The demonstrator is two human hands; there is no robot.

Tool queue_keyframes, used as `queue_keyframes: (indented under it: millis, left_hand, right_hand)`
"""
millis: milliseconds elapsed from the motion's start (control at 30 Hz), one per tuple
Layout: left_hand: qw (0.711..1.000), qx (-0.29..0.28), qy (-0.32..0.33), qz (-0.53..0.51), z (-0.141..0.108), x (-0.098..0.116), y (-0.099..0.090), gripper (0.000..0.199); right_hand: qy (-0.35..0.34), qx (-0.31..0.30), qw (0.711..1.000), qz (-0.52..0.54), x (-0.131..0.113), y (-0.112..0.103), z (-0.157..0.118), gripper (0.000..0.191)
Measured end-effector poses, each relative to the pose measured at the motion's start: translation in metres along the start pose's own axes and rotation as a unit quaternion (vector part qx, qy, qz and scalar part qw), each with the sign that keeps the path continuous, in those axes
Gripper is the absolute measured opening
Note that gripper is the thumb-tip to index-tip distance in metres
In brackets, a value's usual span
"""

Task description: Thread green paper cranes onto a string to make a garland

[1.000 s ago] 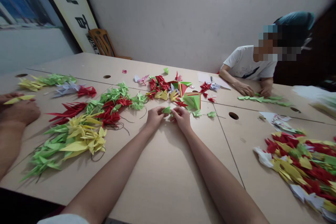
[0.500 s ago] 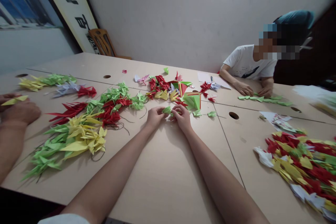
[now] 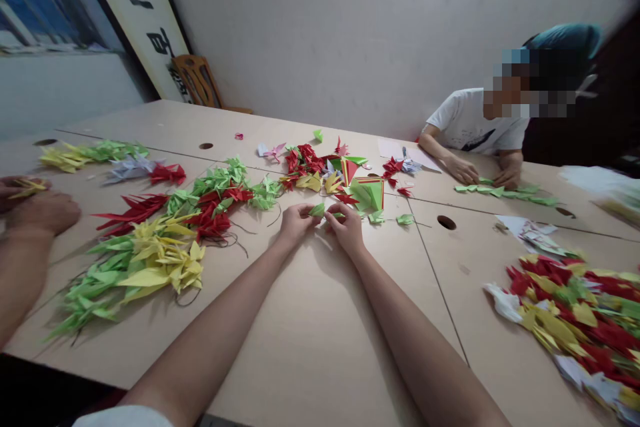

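While left hand [image 3: 295, 223] keeps pinching folded green paper [image 3: 317, 211], right hand [image 3: 349, 225] shifts thumb slightly, gripping green now visible between its fingers; hold seems readjusted. Paper sits left of square-paper stack [image 3: 369, 196], on near side.

Tons of bare tabletop [image 3: 310, 347] this side of the left hand [image 3: 297, 223] and right hand [image 3: 345, 223]. Past the right, green origami paper [image 3: 370, 197] blocks you; off left, yellow paper cranes [image 3: 163, 257].

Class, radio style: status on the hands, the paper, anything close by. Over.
Left hand and right hand close together. Folded green paper pinched in them. Green-topped paper stack just beyond.
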State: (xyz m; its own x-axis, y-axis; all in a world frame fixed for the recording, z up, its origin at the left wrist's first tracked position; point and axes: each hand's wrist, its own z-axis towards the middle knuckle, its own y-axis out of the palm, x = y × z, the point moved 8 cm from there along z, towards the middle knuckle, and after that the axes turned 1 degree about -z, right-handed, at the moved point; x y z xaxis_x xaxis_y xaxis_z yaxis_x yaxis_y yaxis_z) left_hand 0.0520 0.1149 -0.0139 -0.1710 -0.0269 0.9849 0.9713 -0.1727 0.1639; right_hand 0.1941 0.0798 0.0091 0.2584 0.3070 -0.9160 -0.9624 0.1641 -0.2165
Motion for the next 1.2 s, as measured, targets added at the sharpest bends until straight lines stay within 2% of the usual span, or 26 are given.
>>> queue_keyframes:
  millis: [400,800,967,1200]
  left_hand:
    - [1.000,-0.009,0.000,0.011,-0.0002,-0.0029,0.0005,0.032]
    - [1.000,0.000,-0.011,0.002,0.0006,-0.0061,-0.0003,0.034]
    - [1.000,0.007,-0.012,-0.011,-0.0003,-0.0041,-0.0001,0.032]
    - [1.000,-0.002,-0.002,-0.005,0.0002,-0.0020,0.0008,0.031]
  right_hand:
    - [-0.015,0.008,0.999,-0.030,0.0030,-0.0008,0.0039,0.016]
    - [-0.017,-0.011,1.000,0.004,-0.0012,0.0036,0.0030,0.012]
    - [0.003,-0.007,1.000,0.029,0.0043,0.0018,0.0038,0.022]
    - [-0.020,0.000,0.999,-0.031,0.0021,0.0001,0.0034,0.017]
